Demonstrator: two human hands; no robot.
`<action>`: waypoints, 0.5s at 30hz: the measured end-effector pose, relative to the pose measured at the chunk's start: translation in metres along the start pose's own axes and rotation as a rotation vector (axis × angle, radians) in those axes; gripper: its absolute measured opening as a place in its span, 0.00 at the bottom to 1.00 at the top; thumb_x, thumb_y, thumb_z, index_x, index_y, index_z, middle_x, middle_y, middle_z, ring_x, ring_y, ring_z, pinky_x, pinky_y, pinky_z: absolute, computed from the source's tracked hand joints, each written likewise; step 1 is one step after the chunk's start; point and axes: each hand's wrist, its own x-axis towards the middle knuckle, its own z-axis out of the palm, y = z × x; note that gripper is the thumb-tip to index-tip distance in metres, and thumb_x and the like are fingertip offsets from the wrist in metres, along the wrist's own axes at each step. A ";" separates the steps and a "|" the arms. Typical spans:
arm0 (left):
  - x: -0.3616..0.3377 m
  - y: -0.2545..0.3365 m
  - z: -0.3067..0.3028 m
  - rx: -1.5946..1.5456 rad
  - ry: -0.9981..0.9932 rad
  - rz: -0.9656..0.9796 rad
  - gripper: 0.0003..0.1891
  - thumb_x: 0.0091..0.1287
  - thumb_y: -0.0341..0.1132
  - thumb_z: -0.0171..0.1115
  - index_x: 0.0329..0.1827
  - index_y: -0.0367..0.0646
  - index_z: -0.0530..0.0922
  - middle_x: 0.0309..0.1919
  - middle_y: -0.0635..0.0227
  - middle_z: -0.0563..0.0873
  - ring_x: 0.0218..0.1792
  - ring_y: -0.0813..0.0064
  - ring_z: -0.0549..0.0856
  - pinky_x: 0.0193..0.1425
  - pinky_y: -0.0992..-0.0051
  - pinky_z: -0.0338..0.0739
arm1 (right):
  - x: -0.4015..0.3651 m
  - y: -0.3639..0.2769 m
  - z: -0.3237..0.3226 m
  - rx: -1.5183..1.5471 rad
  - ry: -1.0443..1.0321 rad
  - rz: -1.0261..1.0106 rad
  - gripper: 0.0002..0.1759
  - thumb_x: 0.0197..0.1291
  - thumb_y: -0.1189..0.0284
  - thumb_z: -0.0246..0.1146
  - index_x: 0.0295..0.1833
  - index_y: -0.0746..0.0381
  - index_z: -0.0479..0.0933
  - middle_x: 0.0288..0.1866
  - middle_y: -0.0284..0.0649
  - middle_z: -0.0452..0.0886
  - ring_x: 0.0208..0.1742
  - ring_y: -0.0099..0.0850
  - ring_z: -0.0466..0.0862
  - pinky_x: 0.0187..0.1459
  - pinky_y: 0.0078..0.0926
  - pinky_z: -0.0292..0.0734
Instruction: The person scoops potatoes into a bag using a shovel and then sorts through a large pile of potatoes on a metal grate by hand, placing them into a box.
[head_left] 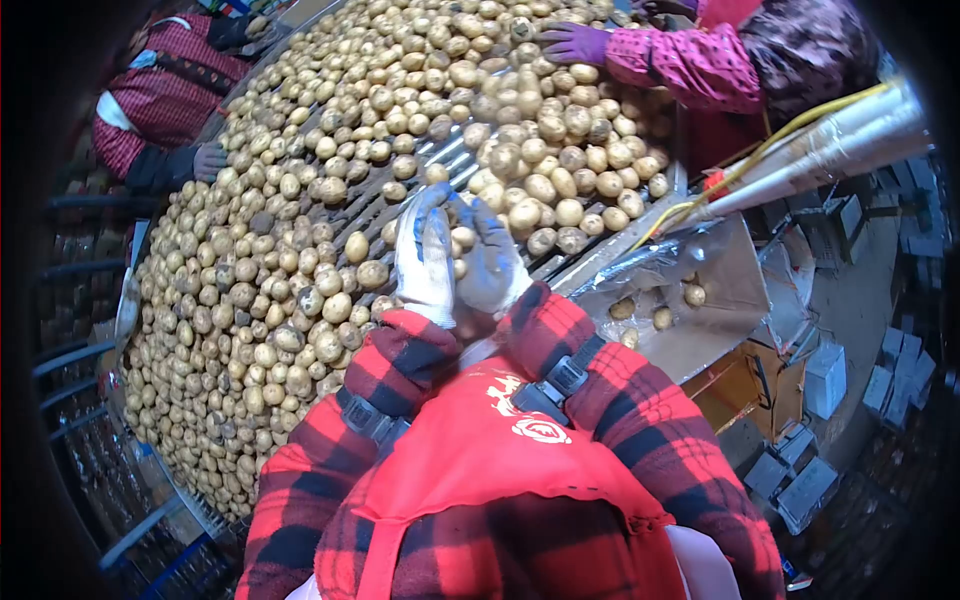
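Both of my hands wear white gloves with blue palms and fingers, and they are held near each other over the sorting table's slatted surface [448,157]. My left hand [427,255] points upward with its fingers pressed together. My right hand [490,258] is curved toward it, its fingertips close to the left ones. Between the two palms shows a small potato [463,237]; which hand touches it is unclear. Potatoes [290,260] lie thickly to the left and beyond, and another pile [545,170] lies just past my right hand.
At right, a cardboard box [720,270] holds several potatoes beside a plastic-wrapped pole [820,140] with a yellow cord. One person [165,90] works at upper left; another's purple-gloved hand [575,43] rests on potatoes at the top. Grey boxes [825,378] stand lower right.
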 end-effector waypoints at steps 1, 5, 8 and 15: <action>0.002 0.002 -0.004 -0.011 -0.005 0.009 0.17 0.82 0.35 0.54 0.66 0.35 0.80 0.61 0.56 0.86 0.61 0.63 0.84 0.67 0.65 0.79 | 0.016 0.000 -0.047 0.144 -0.191 0.028 0.17 0.85 0.61 0.49 0.67 0.56 0.75 0.50 0.34 0.82 0.42 0.26 0.79 0.44 0.27 0.81; 0.007 0.011 -0.016 -0.059 -0.037 0.062 0.22 0.84 0.41 0.52 0.71 0.35 0.77 0.66 0.55 0.83 0.67 0.61 0.81 0.74 0.62 0.74 | 0.004 -0.012 -0.059 -0.227 -0.247 -0.181 0.27 0.83 0.57 0.56 0.79 0.57 0.66 0.65 0.38 0.79 0.62 0.33 0.81 0.66 0.37 0.79; 0.013 0.028 -0.007 -0.050 -0.112 0.209 0.26 0.85 0.46 0.51 0.74 0.34 0.75 0.69 0.55 0.81 0.71 0.60 0.79 0.78 0.59 0.70 | -0.005 -0.047 -0.060 0.290 -0.326 0.064 0.19 0.81 0.59 0.61 0.69 0.55 0.75 0.68 0.42 0.79 0.67 0.44 0.82 0.67 0.48 0.81; -0.010 -0.055 -0.011 -0.007 -0.457 0.022 0.21 0.83 0.42 0.54 0.69 0.38 0.79 0.70 0.55 0.82 0.73 0.58 0.77 0.80 0.59 0.69 | -0.172 -0.183 -0.052 0.134 -0.277 -0.222 0.16 0.73 0.69 0.61 0.60 0.65 0.77 0.45 0.39 0.79 0.46 0.33 0.82 0.41 0.30 0.83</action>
